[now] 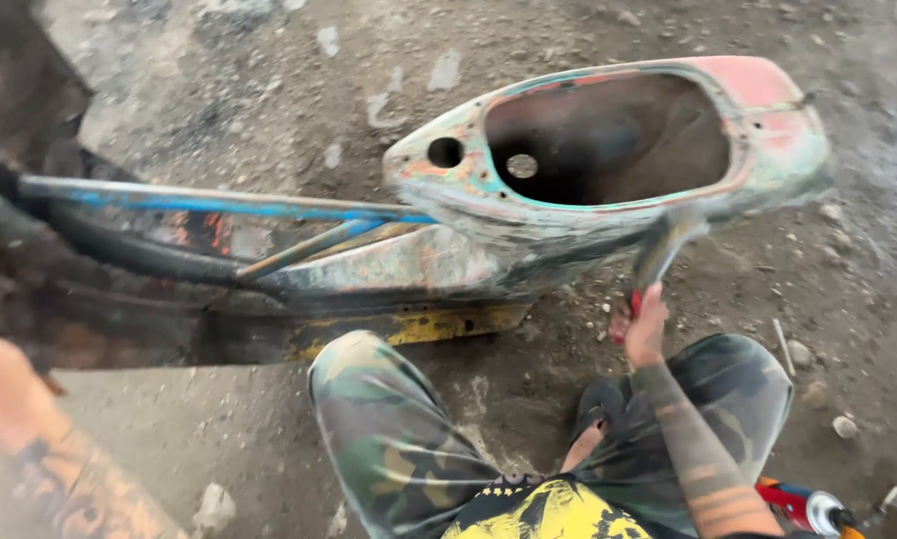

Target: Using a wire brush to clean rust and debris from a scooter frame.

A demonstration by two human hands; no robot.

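left hand (9, 394) is sitting at the frame's left edge, blurred and partly cut off; whether its fingers are spread or closed cannot be told. the tattooed forearm below it is running out of the bottom corner. right hand (644, 327) is wrapping closed around the red grip of a hammer (663, 250); the hammer head is smeared by motion blur, lying against the lower side of the scooter body shell (528, 215), exact contact being hard to make out. the shell is lying on its side on the dirt floor (848, 289), directly ahead of the person's knees: dented sheet metal, paint peeling in teal, red and blue patches, a large oval opening and a small round hole. its front end is fading into blur at left. camouflage trousers (388, 439) are covering the legs. a red spray can (803, 507) is lying at bottom right, partly cut off.
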